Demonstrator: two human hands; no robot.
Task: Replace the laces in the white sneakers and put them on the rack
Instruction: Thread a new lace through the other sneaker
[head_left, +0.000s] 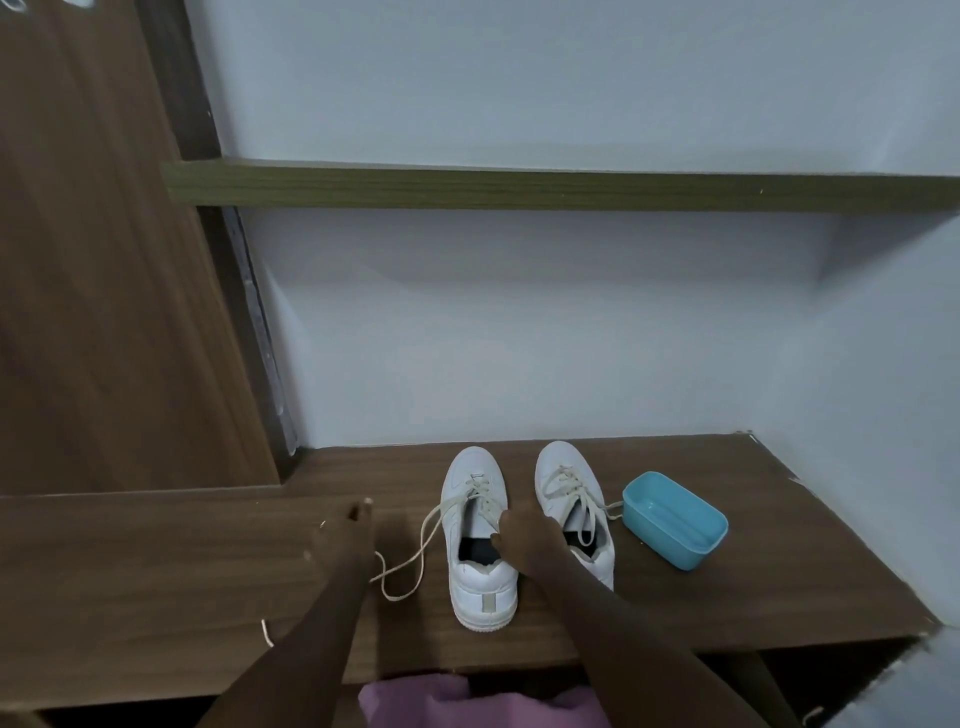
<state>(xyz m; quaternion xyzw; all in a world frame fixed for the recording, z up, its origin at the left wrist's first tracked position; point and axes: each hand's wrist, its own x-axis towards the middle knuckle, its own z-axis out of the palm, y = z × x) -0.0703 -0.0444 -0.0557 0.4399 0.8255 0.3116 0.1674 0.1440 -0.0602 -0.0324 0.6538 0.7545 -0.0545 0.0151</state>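
Observation:
Two white sneakers stand side by side on the brown wooden rack shelf (727, 597), toes toward the wall. The left sneaker (483, 582) has a loose cream lace (415, 552) trailing off to the left across the shelf and under my left forearm. The right sneaker (563, 465) is laced, with its ends lying toward the right. My right hand (527, 538) sits between the sneakers, thumb inside the left sneaker's opening and fingers on its inner edge. My left hand (343, 530) is on the shelf left of the sneakers, fingers stretched out and holding nothing.
A light blue plastic tub (675, 519) stands just right of the right sneaker. A higher shelf (519, 189) runs across the pale wall. A tall wooden panel (104, 260) closes the left side. Purple clothing (415, 701) shows below the shelf's front edge.

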